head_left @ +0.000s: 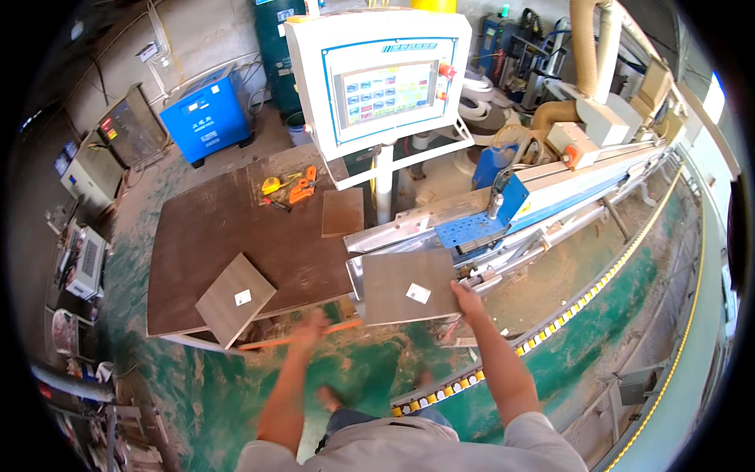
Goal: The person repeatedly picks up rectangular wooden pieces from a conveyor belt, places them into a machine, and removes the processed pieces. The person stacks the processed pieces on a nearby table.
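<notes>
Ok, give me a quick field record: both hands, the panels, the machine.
right hand: fingers on the corner of the grey panel, grip unclear
grey panel: flat on the machine infeed, white sticker up
left hand: blurred, near a thin orange strip
second panel: on the brown worktable, overhanging its edge
control screen: lit
</notes>
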`<state>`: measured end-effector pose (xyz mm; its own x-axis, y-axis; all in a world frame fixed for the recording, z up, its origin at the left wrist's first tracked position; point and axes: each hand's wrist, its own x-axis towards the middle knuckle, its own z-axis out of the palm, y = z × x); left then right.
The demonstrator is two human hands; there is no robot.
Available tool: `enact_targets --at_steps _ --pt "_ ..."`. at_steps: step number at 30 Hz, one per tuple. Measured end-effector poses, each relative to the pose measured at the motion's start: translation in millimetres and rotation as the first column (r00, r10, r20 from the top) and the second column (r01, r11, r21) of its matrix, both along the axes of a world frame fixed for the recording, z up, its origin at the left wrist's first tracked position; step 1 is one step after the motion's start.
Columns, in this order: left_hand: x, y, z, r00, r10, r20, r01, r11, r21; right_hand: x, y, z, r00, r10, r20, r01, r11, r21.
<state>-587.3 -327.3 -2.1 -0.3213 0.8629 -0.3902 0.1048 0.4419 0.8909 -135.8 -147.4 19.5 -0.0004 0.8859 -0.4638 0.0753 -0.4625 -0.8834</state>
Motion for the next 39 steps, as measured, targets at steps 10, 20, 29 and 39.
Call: enact_targets --at_steps 10,20,29,39 --pt "201.6 100.1 25.0 0.835 0.247 0.492 -0.226 0.969 -0.102 39.3 25.2 -1.3 0.874 -0.368 -0.318 0.303 0.923 -0.238" --pt "230.7 138.9 5.8 0.811 0.489 0.323 -0.440 0.872 -0.216 60.1 40.4 -10.0 0.975 -0.202 -0.091 0.198 0.979 -0.051" --pt "307.7 192.2 -17.6 0.891 0.444 -0.093 -0.453 0.877 -0.158 135.2 90.4 -10.6 0.969 -0.242 -0.044 0.244 0.969 0.033" --pt "408.2 255.1 -6.9 0.856 0.515 0.047 -0.495 0.843 -0.211 231.5 146.5 -8.3 0.964 -0.267 -0.018 0.267 0.963 0.025"
